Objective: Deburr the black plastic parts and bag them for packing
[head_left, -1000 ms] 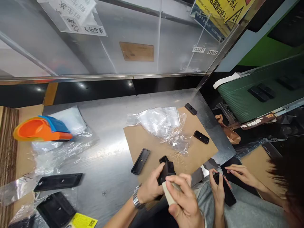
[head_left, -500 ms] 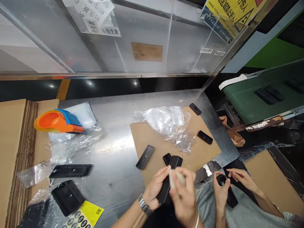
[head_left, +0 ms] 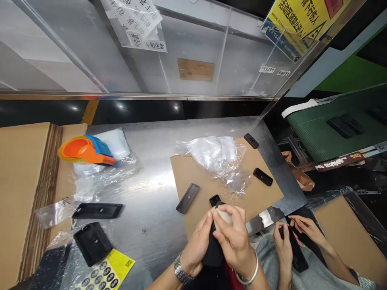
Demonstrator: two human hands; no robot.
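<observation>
My left hand, with a metal watch on the wrist, is closed round a long black plastic part. In my right hand, which wears a bangle, a whitish pad is pinched against the upper end of that part; the pad's exact kind is unclear. The fingers hide much of the contact. Just beyond my hands lies a small black tray-like piece. A longer dark shallow piece rests to its left, partly on the cardboard sheet.
Clear plastic bags and black pieces lie on the cardboard. At left are orange and blue scoops, stacked cardboard, black parts and a sticker sheet. A co-worker's hands hold a black part near a green conveyor.
The view has shifted slightly, so the table's things sit further right. My right hand has moved up along the black part with the pad, and the part's top end is now mostly covered.
</observation>
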